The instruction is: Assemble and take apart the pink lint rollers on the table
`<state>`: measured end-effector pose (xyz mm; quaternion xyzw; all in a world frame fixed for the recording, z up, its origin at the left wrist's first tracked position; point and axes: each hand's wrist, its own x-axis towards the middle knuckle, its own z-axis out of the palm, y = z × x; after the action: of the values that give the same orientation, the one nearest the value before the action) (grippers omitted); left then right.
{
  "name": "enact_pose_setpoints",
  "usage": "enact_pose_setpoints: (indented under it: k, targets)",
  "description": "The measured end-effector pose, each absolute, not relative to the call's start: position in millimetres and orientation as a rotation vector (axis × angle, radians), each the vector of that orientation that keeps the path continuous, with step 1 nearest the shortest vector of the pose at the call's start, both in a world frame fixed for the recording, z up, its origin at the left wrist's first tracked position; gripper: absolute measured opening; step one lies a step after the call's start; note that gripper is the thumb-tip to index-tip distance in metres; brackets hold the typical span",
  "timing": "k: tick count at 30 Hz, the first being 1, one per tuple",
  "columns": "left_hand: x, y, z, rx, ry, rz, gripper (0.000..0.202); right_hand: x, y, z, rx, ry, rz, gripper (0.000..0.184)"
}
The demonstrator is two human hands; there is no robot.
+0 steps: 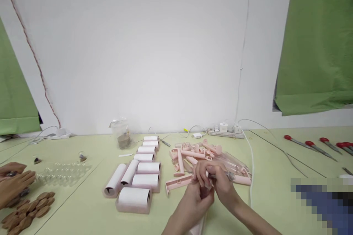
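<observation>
My left hand (197,196) and my right hand (217,181) meet low in the middle of the view, fingers curled together around a small pink plastic part (206,176). A thin metal tool (228,176) seems to stick out to the right from my right hand's fingers. Just behind the hands lies a heap of pink plastic handle parts (198,154). A loose pink channel piece (178,183) rests to the left of my hands.
Pink rollers with white paper rolls (143,176) lie in rows on the pale green table (82,205). At the far left another person's hands (13,183) rest near brown wooden pieces (27,211) and clear glass bits (63,172). Red-handled screwdrivers (317,147) lie right; a power strip (226,131) is against the wall.
</observation>
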<state>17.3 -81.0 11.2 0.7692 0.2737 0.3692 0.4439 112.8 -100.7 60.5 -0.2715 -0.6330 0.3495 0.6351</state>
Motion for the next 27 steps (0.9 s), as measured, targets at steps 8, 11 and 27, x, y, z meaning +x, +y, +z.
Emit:
enact_pose_setpoints:
  k: [8, 11, 27]
  targets:
    - [10.7, -77.0, 8.6, 1.948, 0.719, 0.856, 0.016, 130.2, -75.8, 90.1, -0.785, -1.217, 1.237, 0.037]
    - [10.2, -73.4, 5.9, 1.838, 0.772, 0.971, 0.025, 158.0, -50.9, 95.7, -1.088, -1.291, 0.813, 0.035]
    - [-25.0, -62.3, 13.1, 1.995, 0.697, 0.755, 0.051, 179.9, 30.5, 100.0, -1.775, -1.552, 0.402, 0.053]
